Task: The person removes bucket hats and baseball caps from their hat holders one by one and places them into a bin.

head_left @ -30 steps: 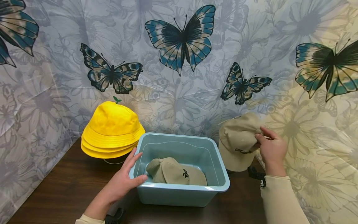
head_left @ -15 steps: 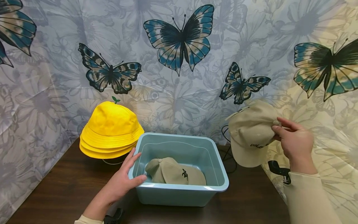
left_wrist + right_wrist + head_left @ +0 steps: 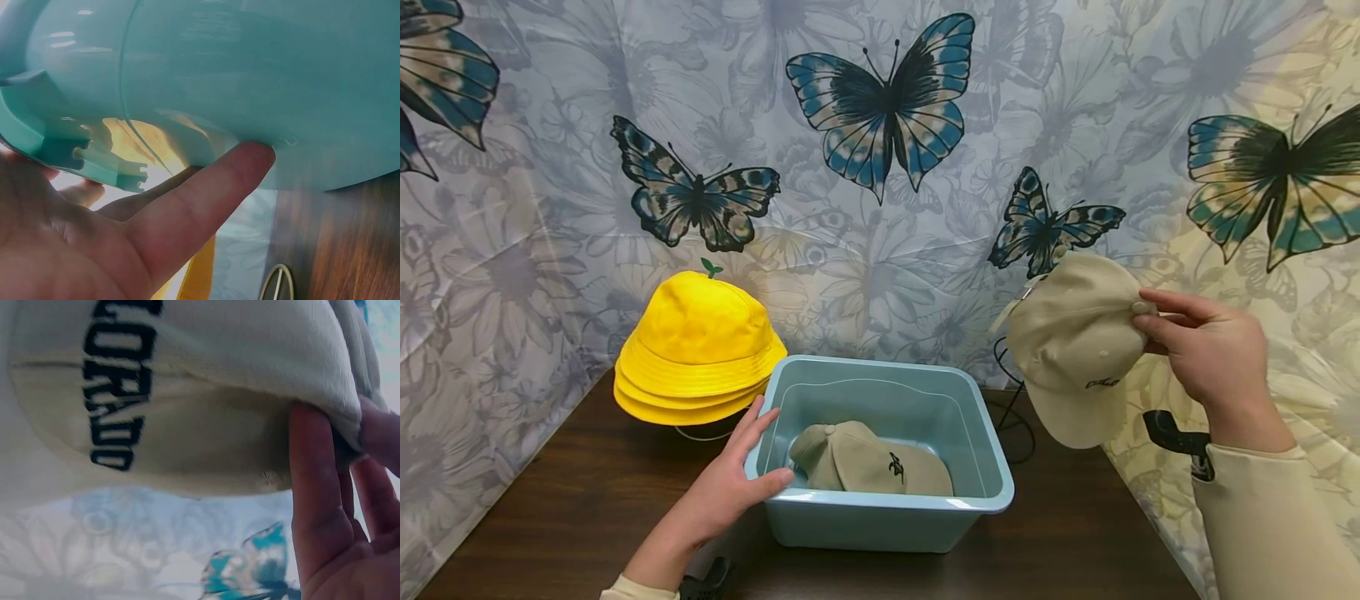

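Left of the right hand (image 3: 1213, 354), a pinched cap (image 3: 1071, 342) and, past it, the tub (image 3: 880, 531)

Right at the fingertips, the right hand pinches the cap between thumb and fingers by its crown, near the top button, the other fingers tucked behind. From that pinch the cap hangs off to the hand's left, brim pointing down, back strap away at the upper left; it appears to be clear of the bench (image 3: 565, 508). Dark lettering runs across the front, just above the brim.

Farther left from this hand, and closer to the body, stands the tub, its mouth facing up and its long side running left to right. A gap parts its right rim from the hanging cap, so the line from pinch to tub runs leftward and towards the body. Inside, a second cap (image 3: 868, 458) lies with its brim towards the right hand.

Of the two, the left hand (image 3: 737, 475) is nearer the tub: fingers and thumb spread, it touches the tub's near-left corner.

Farthest off, just beyond the left hand's fingertips, sits a stack of yellow hats (image 3: 700, 333).
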Demonstrator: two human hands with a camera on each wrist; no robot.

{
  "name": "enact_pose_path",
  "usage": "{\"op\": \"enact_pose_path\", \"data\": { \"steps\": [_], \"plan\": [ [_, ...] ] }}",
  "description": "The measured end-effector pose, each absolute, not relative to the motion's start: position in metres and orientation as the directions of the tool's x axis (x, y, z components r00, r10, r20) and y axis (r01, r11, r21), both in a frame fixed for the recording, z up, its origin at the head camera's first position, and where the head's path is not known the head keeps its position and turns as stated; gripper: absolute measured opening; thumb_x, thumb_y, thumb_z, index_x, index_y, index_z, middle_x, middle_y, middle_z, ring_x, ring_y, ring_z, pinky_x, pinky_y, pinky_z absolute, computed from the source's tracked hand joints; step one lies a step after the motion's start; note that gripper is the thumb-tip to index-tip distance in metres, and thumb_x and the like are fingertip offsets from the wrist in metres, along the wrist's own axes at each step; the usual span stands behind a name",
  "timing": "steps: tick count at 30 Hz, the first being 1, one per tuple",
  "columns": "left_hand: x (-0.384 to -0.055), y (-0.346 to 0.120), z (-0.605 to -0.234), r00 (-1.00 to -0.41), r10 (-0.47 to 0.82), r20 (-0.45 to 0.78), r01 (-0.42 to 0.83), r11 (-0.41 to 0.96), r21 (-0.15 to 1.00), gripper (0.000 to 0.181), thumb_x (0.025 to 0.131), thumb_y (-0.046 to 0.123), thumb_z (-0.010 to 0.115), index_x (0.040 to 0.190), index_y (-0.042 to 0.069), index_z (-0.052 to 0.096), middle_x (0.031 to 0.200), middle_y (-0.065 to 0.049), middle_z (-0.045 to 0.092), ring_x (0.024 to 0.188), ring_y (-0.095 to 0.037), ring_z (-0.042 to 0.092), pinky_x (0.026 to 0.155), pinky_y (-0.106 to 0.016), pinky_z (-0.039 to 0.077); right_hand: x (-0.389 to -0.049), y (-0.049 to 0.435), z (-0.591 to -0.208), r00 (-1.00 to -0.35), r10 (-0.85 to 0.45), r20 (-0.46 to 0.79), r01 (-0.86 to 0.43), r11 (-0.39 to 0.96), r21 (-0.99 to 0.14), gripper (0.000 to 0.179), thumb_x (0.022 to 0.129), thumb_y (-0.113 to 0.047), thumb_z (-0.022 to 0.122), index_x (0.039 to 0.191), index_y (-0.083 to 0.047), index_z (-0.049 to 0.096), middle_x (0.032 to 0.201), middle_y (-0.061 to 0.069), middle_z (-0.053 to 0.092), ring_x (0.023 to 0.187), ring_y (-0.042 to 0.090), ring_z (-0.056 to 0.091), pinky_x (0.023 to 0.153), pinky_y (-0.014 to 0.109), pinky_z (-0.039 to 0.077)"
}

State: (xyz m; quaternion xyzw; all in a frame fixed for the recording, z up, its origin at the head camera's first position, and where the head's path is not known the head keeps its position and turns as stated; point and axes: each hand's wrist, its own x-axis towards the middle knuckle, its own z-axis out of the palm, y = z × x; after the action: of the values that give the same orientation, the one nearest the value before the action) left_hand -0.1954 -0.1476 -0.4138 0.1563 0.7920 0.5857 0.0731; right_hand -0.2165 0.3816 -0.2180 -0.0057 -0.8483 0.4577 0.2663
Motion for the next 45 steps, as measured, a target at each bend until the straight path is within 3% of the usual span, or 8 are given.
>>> {"op": "enact_pose_path", "data": {
  "steps": [4, 13, 21, 28, 36, 45],
  "plan": [
    [-0.196, -0.148, -0.414, -0.941, 0.332, 0.068, 0.165, 0.271, 0.948, 0.083, 0.091, 0.038, 0.071, 0.158, 0.018, 0.027, 0.166, -0.001, -0.009, 0.146, -0.041, 0.002, 0.103, -0.073, 0.025, -0.215, 0.369, -0.211, -0.861, 0.144, 0.488, -0.304, 0.623, -0.721, 0.04, 0.092, -0.013, 0.073, 0.131, -0.009, 0.067, 0.091, -0.025, 0.069, 0.072, 0.002, 0.07, 0.064, 0.017, 0.054],
    [-0.196, -0.149, -0.417, -0.938, 0.337, 0.084, 0.179, 0.261, 0.949, 0.083, 0.091, 0.038, 0.072, 0.158, 0.017, 0.027, 0.166, -0.001, -0.009, 0.146, -0.042, 0.003, 0.103, -0.071, 0.027, -0.212, 0.33, -0.194, -0.84, -0.033, 0.542, -0.459, 0.577, -0.676, 0.035, 0.091, 0.001, 0.071, 0.125, -0.004, 0.07, 0.098, -0.013, 0.072, 0.079, 0.006, 0.071, 0.064, 0.024, 0.057],
    [-0.195, -0.149, -0.417, -0.939, 0.333, 0.088, 0.18, 0.257, 0.949, 0.085, 0.09, 0.039, 0.072, 0.158, 0.017, 0.027, 0.166, -0.002, -0.008, 0.145, -0.043, 0.004, 0.103, -0.071, 0.029, -0.213, 0.285, -0.19, -0.768, -0.264, 0.584, -0.641, 0.337, -0.69, 0.032, 0.087, 0.015, 0.068, 0.116, 0.004, 0.072, 0.101, 0.0, 0.074, 0.077, 0.011, 0.071, 0.063, 0.024, 0.057],
    [-0.195, -0.148, -0.416, -0.938, 0.336, 0.081, 0.174, 0.257, 0.951, 0.085, 0.09, 0.039, 0.072, 0.158, 0.017, 0.027, 0.166, -0.001, -0.009, 0.146, -0.042, 0.003, 0.104, -0.072, 0.026, -0.222, 0.248, -0.199, -0.752, -0.359, 0.553, -0.654, 0.51, -0.559, 0.028, 0.088, 0.008, 0.071, 0.114, -0.001, 0.075, 0.102, 0.001, 0.073, 0.081, 0.012, 0.07, 0.065, 0.027, 0.058],
    [-0.196, -0.147, -0.417, -0.939, 0.334, 0.084, 0.18, 0.269, 0.946, 0.086, 0.089, 0.04, 0.073, 0.158, 0.017, 0.027, 0.166, 0.0, -0.009, 0.146, -0.042, 0.002, 0.103, -0.073, 0.026, -0.241, 0.227, -0.215, -0.746, -0.434, 0.505, -0.661, 0.577, -0.479, 0.026, 0.09, -0.001, 0.073, 0.112, -0.013, 0.078, 0.106, 0.002, 0.073, 0.096, 0.012, 0.067, 0.069, 0.026, 0.057],
    [-0.196, -0.147, -0.417, -0.942, 0.326, 0.077, 0.17, 0.268, 0.948, 0.086, 0.089, 0.04, 0.073, 0.158, 0.016, 0.027, 0.166, 0.0, -0.009, 0.146, -0.042, 0.003, 0.103, -0.073, 0.025, -0.252, 0.207, -0.222, -0.755, -0.446, 0.481, -0.654, 0.568, -0.499, 0.026, 0.09, -0.003, 0.073, 0.112, -0.015, 0.079, 0.107, 0.001, 0.073, 0.096, 0.014, 0.067, 0.067, 0.029, 0.057]
  ]
}}
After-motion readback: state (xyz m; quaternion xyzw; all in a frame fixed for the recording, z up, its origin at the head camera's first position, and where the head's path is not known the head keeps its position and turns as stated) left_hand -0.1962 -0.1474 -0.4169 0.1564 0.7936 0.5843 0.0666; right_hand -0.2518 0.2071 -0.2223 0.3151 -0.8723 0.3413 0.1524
